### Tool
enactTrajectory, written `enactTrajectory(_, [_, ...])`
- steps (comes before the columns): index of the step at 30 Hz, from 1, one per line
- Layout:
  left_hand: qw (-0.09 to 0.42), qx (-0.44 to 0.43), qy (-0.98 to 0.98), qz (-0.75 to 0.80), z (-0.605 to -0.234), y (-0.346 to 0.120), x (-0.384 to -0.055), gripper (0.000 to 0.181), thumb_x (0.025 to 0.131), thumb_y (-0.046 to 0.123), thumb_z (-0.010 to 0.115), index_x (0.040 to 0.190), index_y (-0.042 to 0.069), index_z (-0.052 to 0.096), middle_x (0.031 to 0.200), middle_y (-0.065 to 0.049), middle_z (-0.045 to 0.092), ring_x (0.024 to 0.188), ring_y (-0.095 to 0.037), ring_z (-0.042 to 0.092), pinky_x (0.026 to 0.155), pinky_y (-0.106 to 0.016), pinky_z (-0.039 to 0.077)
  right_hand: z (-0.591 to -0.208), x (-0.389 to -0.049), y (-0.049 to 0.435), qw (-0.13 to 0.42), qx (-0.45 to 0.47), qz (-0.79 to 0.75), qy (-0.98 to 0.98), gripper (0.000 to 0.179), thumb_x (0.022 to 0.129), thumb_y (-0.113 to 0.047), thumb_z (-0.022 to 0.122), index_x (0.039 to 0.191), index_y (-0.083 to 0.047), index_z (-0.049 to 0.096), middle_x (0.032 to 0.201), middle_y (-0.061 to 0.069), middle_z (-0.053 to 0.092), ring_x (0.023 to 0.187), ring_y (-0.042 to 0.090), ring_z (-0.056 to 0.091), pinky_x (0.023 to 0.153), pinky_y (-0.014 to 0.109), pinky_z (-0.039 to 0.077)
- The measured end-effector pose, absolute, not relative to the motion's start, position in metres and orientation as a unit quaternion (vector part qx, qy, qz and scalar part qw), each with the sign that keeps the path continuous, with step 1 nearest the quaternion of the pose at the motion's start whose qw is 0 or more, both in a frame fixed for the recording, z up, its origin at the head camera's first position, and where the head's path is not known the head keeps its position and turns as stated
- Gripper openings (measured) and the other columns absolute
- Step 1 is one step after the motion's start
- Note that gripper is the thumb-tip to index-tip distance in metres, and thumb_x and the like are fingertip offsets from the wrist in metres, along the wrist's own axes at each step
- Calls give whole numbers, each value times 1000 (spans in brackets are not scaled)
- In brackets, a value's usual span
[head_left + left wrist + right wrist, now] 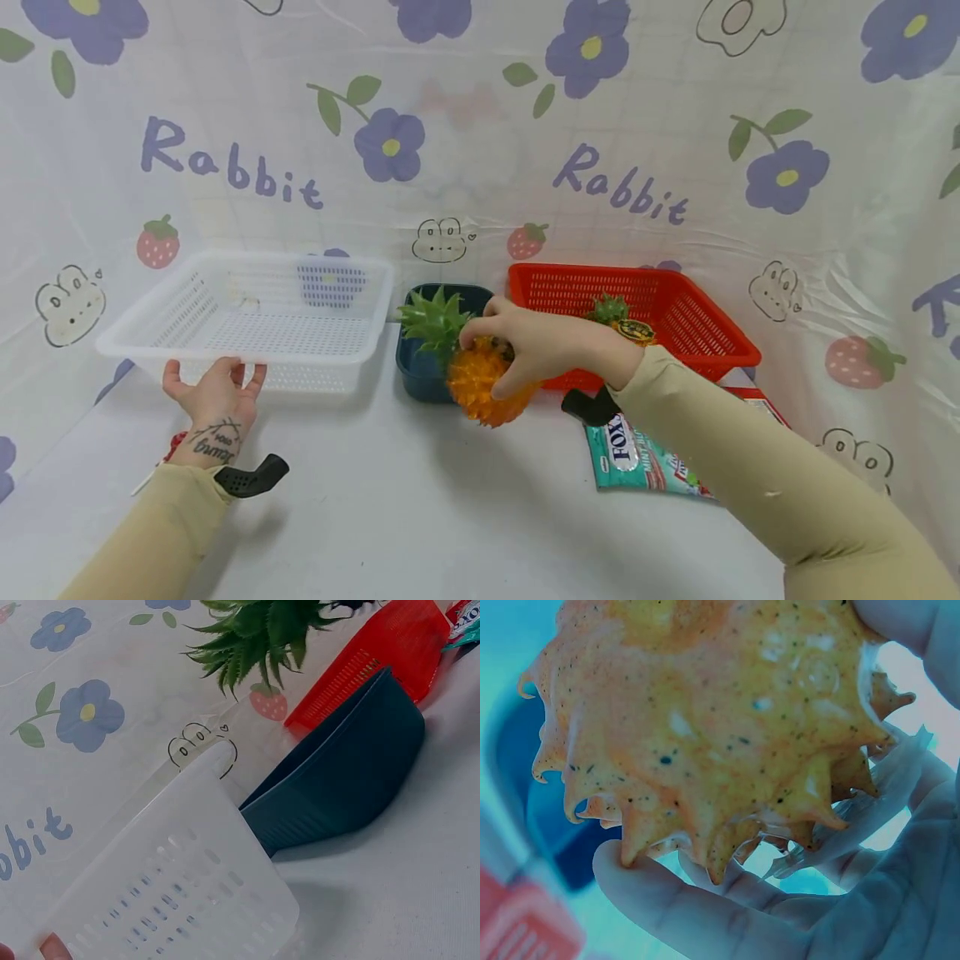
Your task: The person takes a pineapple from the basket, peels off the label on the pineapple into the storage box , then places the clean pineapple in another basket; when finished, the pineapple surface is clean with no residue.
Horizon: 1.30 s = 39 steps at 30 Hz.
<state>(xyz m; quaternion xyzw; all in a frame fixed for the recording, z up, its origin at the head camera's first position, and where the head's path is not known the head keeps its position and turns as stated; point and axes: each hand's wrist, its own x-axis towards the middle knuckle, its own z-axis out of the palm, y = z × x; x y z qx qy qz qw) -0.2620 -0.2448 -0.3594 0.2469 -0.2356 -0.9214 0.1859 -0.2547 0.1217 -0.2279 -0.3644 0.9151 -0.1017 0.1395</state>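
My right hand [517, 337] grips an orange pineapple [483, 385] with curled fingers, its leafy green crown [433, 321] pointing left. It is held up in front of the dark blue bin [420, 379]. Close up in the right wrist view, the pineapple [705, 735] shows hooked spikes and dark specks, with fingers around it and a clear film beside it. At the left, my left hand [217, 400] holds the front rim of a white plastic basket [360, 354]. Only fingertips of that hand show at the bottom left corner of the left wrist view.
A red basket [705, 312] stands at the right with another pineapple [611, 310] inside, partly hidden by my right arm. In front of it lies a teal FOX'S packet [626, 462], also partly covered. Behind everything hangs a printed sheet [465, 150].
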Motion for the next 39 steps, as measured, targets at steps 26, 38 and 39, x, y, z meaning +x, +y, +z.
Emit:
enactTrajectory(26, [194, 239, -243, -920, -363, -244, -263, 93, 80, -5, 66, 126, 56, 13, 125, 11, 42, 115, -15, 43, 92, -37, 46, -308, -215, 93, 156, -501, -3, 851, 49, 72, -28, 78, 116, -33, 56, 113, -1, 40, 90, 14, 43, 67, 20, 43])
enactTrajectory(38, [102, 293, -390, -867, -357, -206, -245, 76, 87, 12, 62, 140, 35, 13, 109, 8, 31, 101, -8, 35, 92, -29, 42, -311, -215, 99, 151, -493, 5, 857, 50, 74, -29, 76, 119, -34, 54, 120, 1, 39, 95, 14, 44, 70, 21, 44])
enactTrajectory(39, [69, 264, -464, -843, -357, -197, -241, 72, 88, 15, 60, 142, 28, 14, 110, 6, 33, 102, -9, 36, 93, -31, 41, -311, -215, 99, 150, -493, 6, 857, 50, 74, -29, 76, 119, -34, 54, 121, 1, 39, 96, 13, 44, 71, 21, 44])
